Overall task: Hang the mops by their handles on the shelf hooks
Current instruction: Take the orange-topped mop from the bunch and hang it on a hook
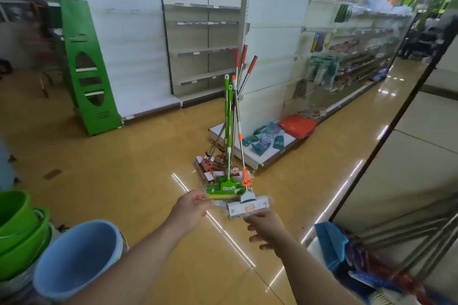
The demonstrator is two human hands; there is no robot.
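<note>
Our left hand [192,204] and right hand [266,226], both loosely open and empty, reach toward twelve o'clock, where the mops [231,136] lean bundled against the shelf [270,57]. Pulling one could topple the rest.

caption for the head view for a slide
Both hands, left hand and right hand, reach toward mops leaning against a shop shelf end, none hung yet.

1. We are in a shop, in a wide aisle with a glossy tan floor [124,181].
2. Long white retail shelving [138,39] lines it, and a green display stand [86,69].
3. Packaged goods [266,140] lie on low shelves; stacked plastic buckets [74,260] and bundled mops [230,131] stand nearby.
</note>
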